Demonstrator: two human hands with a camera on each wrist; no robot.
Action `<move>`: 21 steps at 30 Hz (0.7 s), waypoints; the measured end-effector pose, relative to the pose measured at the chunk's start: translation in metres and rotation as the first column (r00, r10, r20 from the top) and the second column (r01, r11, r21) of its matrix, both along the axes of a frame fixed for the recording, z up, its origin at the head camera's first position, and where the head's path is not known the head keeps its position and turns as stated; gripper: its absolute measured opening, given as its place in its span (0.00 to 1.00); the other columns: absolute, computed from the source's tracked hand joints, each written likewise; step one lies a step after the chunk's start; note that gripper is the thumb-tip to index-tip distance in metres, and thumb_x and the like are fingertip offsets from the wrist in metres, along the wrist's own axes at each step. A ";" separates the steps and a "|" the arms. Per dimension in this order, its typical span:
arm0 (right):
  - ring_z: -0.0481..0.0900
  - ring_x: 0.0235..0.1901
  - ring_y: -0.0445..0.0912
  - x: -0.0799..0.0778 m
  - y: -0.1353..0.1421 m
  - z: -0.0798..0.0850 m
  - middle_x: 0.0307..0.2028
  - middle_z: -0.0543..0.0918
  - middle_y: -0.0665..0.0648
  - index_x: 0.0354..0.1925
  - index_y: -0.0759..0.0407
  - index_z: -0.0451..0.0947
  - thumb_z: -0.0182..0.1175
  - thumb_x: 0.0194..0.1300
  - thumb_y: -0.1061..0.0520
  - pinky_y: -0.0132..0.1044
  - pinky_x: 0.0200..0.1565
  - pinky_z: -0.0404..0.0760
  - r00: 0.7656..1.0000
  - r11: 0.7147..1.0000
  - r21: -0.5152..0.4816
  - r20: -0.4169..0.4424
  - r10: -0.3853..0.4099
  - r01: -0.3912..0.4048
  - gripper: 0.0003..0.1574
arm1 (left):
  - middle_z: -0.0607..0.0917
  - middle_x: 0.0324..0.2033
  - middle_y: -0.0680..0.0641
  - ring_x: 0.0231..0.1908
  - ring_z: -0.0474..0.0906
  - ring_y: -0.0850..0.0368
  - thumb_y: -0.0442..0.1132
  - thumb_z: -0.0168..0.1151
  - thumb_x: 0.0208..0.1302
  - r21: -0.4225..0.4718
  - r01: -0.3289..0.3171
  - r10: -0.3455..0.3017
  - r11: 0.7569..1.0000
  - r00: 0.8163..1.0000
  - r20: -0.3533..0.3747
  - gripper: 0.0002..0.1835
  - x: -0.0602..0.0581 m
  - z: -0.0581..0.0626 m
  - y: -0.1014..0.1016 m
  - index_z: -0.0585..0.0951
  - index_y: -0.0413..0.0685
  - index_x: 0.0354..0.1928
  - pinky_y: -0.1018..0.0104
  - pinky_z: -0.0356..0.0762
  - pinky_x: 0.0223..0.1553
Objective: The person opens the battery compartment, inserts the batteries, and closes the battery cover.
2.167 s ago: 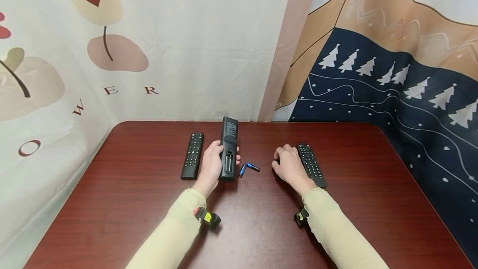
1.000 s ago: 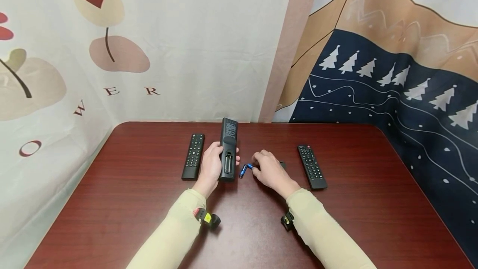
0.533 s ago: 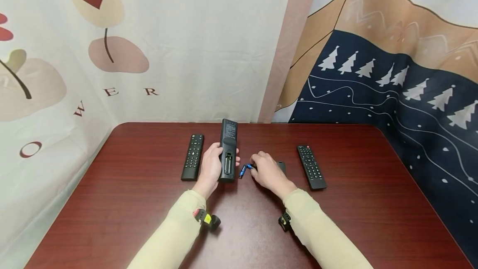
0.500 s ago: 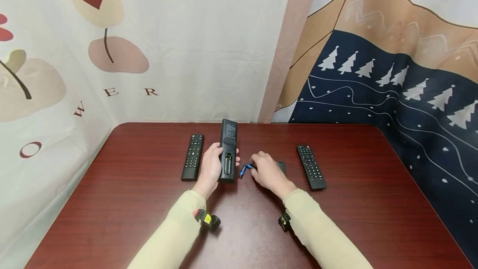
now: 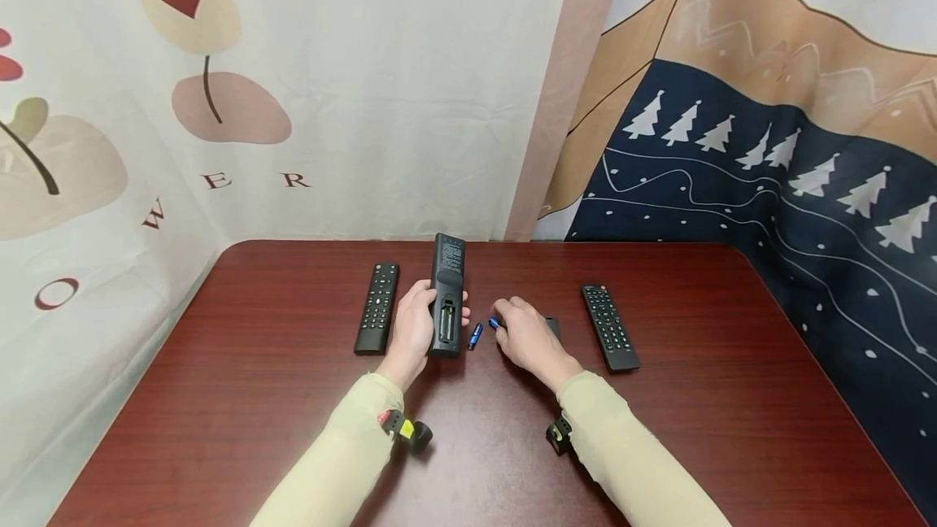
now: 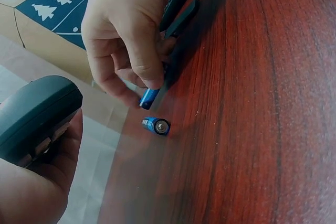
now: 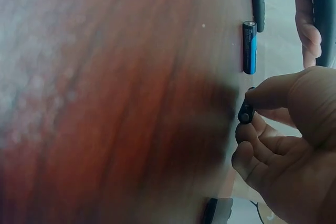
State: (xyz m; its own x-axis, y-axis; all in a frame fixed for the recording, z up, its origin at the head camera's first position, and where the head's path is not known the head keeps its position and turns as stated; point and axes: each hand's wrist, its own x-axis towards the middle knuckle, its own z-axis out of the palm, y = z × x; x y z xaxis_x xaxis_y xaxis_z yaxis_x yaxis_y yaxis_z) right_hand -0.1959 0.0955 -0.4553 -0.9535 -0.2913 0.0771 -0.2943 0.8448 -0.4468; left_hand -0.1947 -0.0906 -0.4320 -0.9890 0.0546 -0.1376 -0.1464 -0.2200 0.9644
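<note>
My left hand (image 5: 414, 320) grips a black remote control (image 5: 449, 271), back side up, its battery compartment uncovered. My right hand (image 5: 529, 337) pinches a blue and black battery (image 6: 150, 97) between thumb and fingers, close over the table. A second battery (image 5: 476, 336) of the same kind lies on the table between the two hands. Partly hidden behind the right hand is a small dark flat piece (image 5: 552, 324), which looks like a battery cover.
Another black remote (image 5: 377, 309) lies buttons up left of the left hand, and a further remote (image 5: 611, 327) lies to the right of the right hand. The red-brown table (image 5: 483, 446) ends at the back against a printed curtain (image 5: 395, 88).
My right hand has moved left from beside the right-hand remote to the batteries and taken hold of one, drawing it slightly away from the other. The left hand keeps its grip on the remote.
</note>
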 end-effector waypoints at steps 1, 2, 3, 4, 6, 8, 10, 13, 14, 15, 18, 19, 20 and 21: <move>0.79 0.37 0.48 0.000 0.000 0.000 0.41 0.80 0.57 0.53 0.59 0.82 0.64 0.69 0.65 0.44 0.41 0.83 1.000 1.000 -0.008 -0.003 0.000 0.000 0.14 | 0.81 0.55 0.25 0.36 0.89 0.47 0.37 0.31 0.78 0.003 0.000 0.000 1.000 1.000 0.000 0.19 0.000 0.000 0.000 0.71 0.36 0.57 0.54 0.88 0.42; 0.80 0.38 0.48 0.001 0.001 0.000 0.42 0.81 0.58 0.54 0.59 0.81 0.64 0.69 0.65 0.45 0.42 0.84 1.000 1.000 -0.018 -0.008 0.004 -0.004 0.16 | 0.81 0.55 0.25 0.36 0.89 0.47 0.37 0.31 0.78 0.004 -0.001 0.001 1.000 1.000 0.000 0.19 0.000 0.000 0.000 0.71 0.36 0.57 0.53 0.88 0.42; 0.80 0.38 0.49 0.001 0.001 0.000 0.42 0.81 0.58 0.56 0.59 0.81 0.64 0.68 0.65 0.45 0.41 0.84 1.000 1.000 -0.025 -0.020 0.009 -0.010 0.18 | 0.81 0.55 0.24 0.36 0.89 0.47 0.37 0.31 0.78 0.006 -0.002 0.002 1.000 1.000 0.001 0.19 0.001 0.001 0.000 0.71 0.36 0.57 0.53 0.88 0.42; 0.81 0.38 0.49 0.002 0.002 0.001 0.43 0.81 0.59 0.57 0.59 0.82 0.64 0.68 0.65 0.46 0.42 0.84 0.999 0.999 -0.034 -0.030 0.015 -0.016 0.19 | 0.81 0.55 0.24 0.36 0.89 0.47 0.37 0.31 0.78 0.007 -0.002 0.002 1.000 1.000 0.000 0.19 0.000 0.001 0.000 0.71 0.36 0.57 0.52 0.88 0.42; 0.81 0.37 0.49 0.003 0.002 0.002 0.42 0.81 0.59 0.56 0.59 0.82 0.64 0.67 0.66 0.46 0.41 0.84 0.998 0.998 -0.049 -0.052 0.026 -0.028 0.19 | 0.81 0.55 0.24 0.36 0.89 0.47 0.37 0.31 0.78 0.006 -0.001 0.001 1.000 1.000 0.000 0.19 0.000 0.000 0.000 0.71 0.36 0.57 0.52 0.87 0.42; 0.80 0.35 0.49 0.003 0.003 0.003 0.40 0.81 0.58 0.55 0.59 0.83 0.64 0.67 0.66 0.45 0.39 0.83 0.997 0.997 -0.066 -0.069 0.034 -0.039 0.19 | 0.81 0.55 0.25 0.36 0.89 0.47 0.37 0.31 0.78 0.004 -0.001 0.001 1.000 1.000 0.005 0.19 0.001 0.001 -0.001 0.70 0.36 0.57 0.52 0.87 0.43; 0.77 0.34 0.48 0.004 0.004 0.004 0.38 0.80 0.57 0.54 0.60 0.83 0.63 0.67 0.67 0.43 0.37 0.81 0.996 0.995 -0.090 -0.080 0.036 -0.043 0.18 | 0.82 0.54 0.26 0.36 0.89 0.48 0.37 0.31 0.78 0.001 -0.002 0.002 1.000 1.000 0.008 0.19 0.001 0.000 -0.001 0.70 0.36 0.57 0.52 0.87 0.43; 0.74 0.32 0.46 0.004 0.005 0.006 0.35 0.78 0.55 0.54 0.61 0.83 0.62 0.68 0.67 0.40 0.35 0.78 0.997 0.989 -0.140 -0.069 0.036 -0.045 0.17 | 0.82 0.54 0.27 0.37 0.88 0.48 0.38 0.31 0.78 -0.001 -0.001 0.001 1.000 1.000 0.010 0.20 0.002 0.001 -0.001 0.70 0.36 0.58 0.52 0.87 0.43; 0.73 0.31 0.46 0.004 0.005 0.006 0.34 0.77 0.55 0.54 0.61 0.83 0.62 0.68 0.67 0.39 0.34 0.77 0.997 0.986 -0.159 -0.062 0.034 -0.044 0.16 | 0.82 0.54 0.27 0.37 0.88 0.48 0.38 0.31 0.78 -0.001 0.001 -0.001 1.000 1.000 0.009 0.20 0.001 0.000 -0.001 0.70 0.36 0.58 0.52 0.87 0.43; 0.72 0.31 0.45 0.004 0.005 0.007 0.33 0.77 0.54 0.54 0.61 0.83 0.62 0.68 0.66 0.38 0.34 0.76 0.998 0.983 -0.177 -0.055 0.033 -0.042 0.16 | 0.82 0.54 0.27 0.37 0.88 0.48 0.38 0.31 0.78 0.000 0.002 -0.002 1.000 1.000 0.008 0.20 0.001 0.000 -0.001 0.70 0.36 0.59 0.52 0.87 0.43; 0.72 0.31 0.45 0.004 0.005 0.008 0.32 0.76 0.53 0.53 0.61 0.82 0.62 0.68 0.66 0.37 0.34 0.75 0.998 0.974 -0.223 -0.045 0.032 -0.041 0.15 | 0.81 0.55 0.26 0.37 0.88 0.48 0.38 0.31 0.79 -0.002 0.009 -0.009 1.000 1.000 0.004 0.20 0.001 -0.001 -0.001 0.70 0.36 0.59 0.54 0.87 0.42; 0.72 0.31 0.45 0.004 0.004 0.008 0.32 0.76 0.53 0.52 0.61 0.82 0.62 0.68 0.67 0.37 0.34 0.75 0.998 0.971 -0.235 -0.048 0.032 -0.042 0.15 | 0.81 0.55 0.26 0.37 0.88 0.48 0.38 0.31 0.79 -0.003 0.010 -0.010 1.000 1.000 0.004 0.20 0.001 -0.001 -0.001 0.70 0.36 0.59 0.56 0.87 0.42; 0.72 0.31 0.45 0.004 0.004 0.008 0.32 0.76 0.53 0.52 0.61 0.82 0.61 0.67 0.67 0.37 0.34 0.75 0.998 0.968 -0.246 -0.050 0.032 -0.043 0.15 | 0.81 0.55 0.27 0.37 0.88 0.48 0.38 0.31 0.79 -0.004 0.010 -0.010 1.000 1.000 0.005 0.20 0.001 -0.001 -0.001 0.70 0.36 0.59 0.56 0.87 0.41; 0.72 0.31 0.45 0.004 0.004 0.008 0.32 0.76 0.53 0.51 0.61 0.82 0.61 0.67 0.67 0.37 0.35 0.75 0.998 0.965 -0.258 -0.053 0.031 -0.043 0.15 | 0.81 0.55 0.27 0.37 0.88 0.48 0.39 0.31 0.79 -0.005 0.010 -0.010 1.000 1.000 0.006 0.20 0.001 0.000 -0.001 0.70 0.36 0.59 0.57 0.87 0.40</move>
State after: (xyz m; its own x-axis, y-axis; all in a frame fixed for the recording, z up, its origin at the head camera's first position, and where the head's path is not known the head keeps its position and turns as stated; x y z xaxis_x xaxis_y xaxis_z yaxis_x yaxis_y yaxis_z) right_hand -0.1920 0.0992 -0.4470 -0.9357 -0.2904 0.2003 -0.3498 0.6901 -0.6335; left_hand -0.1934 -0.0921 -0.4322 -0.9876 0.0642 -0.1436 -0.1542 -0.2135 0.9647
